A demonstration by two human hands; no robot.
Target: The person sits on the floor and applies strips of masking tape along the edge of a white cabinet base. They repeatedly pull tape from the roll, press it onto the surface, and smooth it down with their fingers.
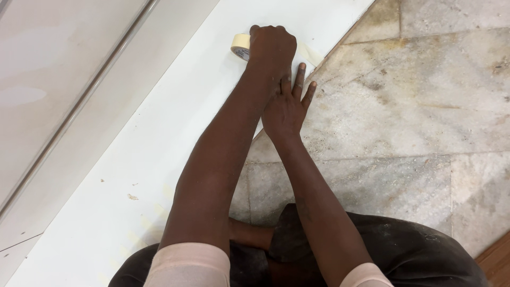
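Note:
My left hand (272,47) is closed around a roll of cream masking tape (241,45), held against a white skirting panel (159,149) near its far end. A strip of the tape (311,54) runs along the panel's edge where it meets the stone floor. My right hand (288,104) lies flat with fingers spread, pressing on that taped edge just below the left hand; part of it is tucked under my left forearm.
Grey-veined marble floor tiles (404,106) fill the right side. A pale wall surface with a metal trim line (79,106) lies to the left. My dark-trousered knees (404,250) are at the bottom. A brown wooden edge (496,263) shows at bottom right.

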